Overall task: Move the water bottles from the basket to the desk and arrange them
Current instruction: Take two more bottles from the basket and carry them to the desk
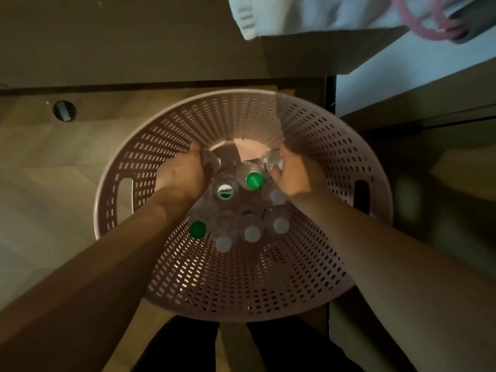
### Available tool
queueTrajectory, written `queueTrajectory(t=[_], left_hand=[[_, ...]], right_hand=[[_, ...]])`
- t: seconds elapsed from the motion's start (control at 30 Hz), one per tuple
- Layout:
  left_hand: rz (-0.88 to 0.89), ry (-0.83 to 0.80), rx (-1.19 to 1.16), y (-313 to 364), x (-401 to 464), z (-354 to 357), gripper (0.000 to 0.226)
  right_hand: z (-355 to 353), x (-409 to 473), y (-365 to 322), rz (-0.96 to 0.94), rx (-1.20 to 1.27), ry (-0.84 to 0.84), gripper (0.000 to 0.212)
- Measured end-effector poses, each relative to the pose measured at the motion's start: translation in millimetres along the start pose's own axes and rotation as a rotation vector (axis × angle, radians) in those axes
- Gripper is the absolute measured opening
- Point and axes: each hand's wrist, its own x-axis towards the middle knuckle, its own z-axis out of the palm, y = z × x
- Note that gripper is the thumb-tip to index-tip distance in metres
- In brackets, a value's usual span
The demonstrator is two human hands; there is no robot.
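Observation:
A round pink slotted basket stands on the floor below me, with several clear water bottles upright inside. Some have green caps, others white caps. Both my arms reach down into it. My left hand grips a clear bottle at the far left of the cluster. My right hand grips another clear bottle at the far right of the cluster. The desk lies beyond the basket, its top dim and brown.
A white cloth and a pink cord lie at the desk's far right. A round cable hole shows left of the basket. Wooden floor surrounds the basket; dark furniture stands to the right. My legs are below.

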Motion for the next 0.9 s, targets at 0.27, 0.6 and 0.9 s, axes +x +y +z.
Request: queueTrajectory(t=[0.27,0.6,0.9], left_hand=[[-0.047,0.091,-0.15,11,-59,-83,0.039],[-0.154,0.299,-0.343,54,-216,-290,0.03],[-0.107,0.56,-0.469,55,-394,-445,0.029]], right_hand=[[-100,-50,-18,0.062,0.225,0.117,0.03],[-331,-182,-59,0.081,0.356,0.084,0.031],[-503,-331,-102,-0.079,0.375,0.285,0.03]])
